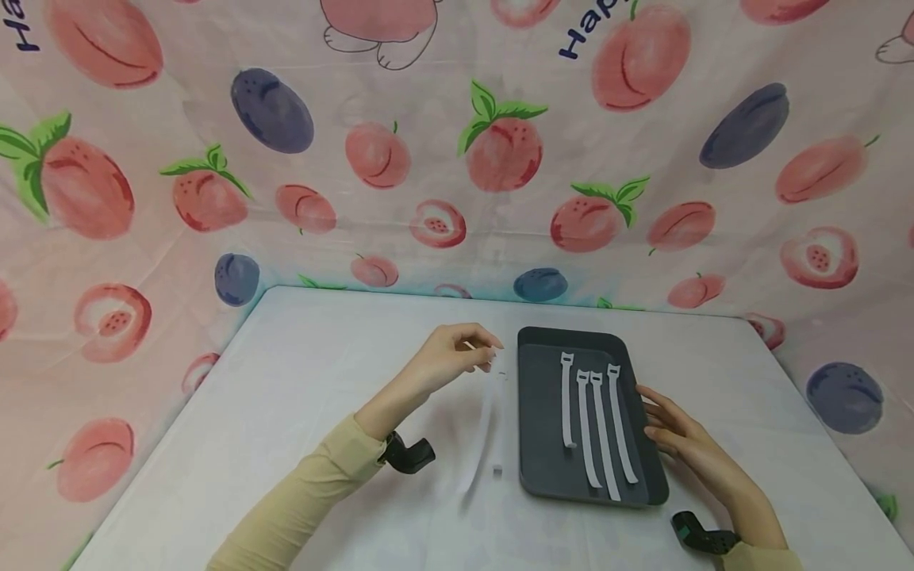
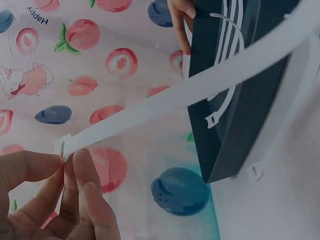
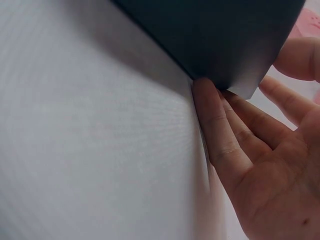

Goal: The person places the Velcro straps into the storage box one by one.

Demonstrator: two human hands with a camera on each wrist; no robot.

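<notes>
My left hand (image 1: pixel 457 349) is raised to the left of the tray and pinches a white cable-tie strap (image 2: pixel 150 107) by its slotted head, between thumb and fingertips. The strap's tail hangs down toward the table. Several similar white straps (image 1: pixel 566 400) lie lengthwise in a dark grey tray (image 1: pixel 539 476), their heads toward the far side. Against the tray's right side rests my right hand (image 1: pixel 689 444), with fairly straight fingers touching the wall. Its fingertips (image 3: pixel 207 92) meet the tray's lower edge in the right wrist view.
Another white strap (image 2: pixel 257 172) lies on the white table (image 1: pixel 321 357) along the tray's left side. A fruit-printed cloth (image 1: pixel 428 95) hangs behind the table. Black camera mounts (image 1: pixel 410 454) sit on both wrists.
</notes>
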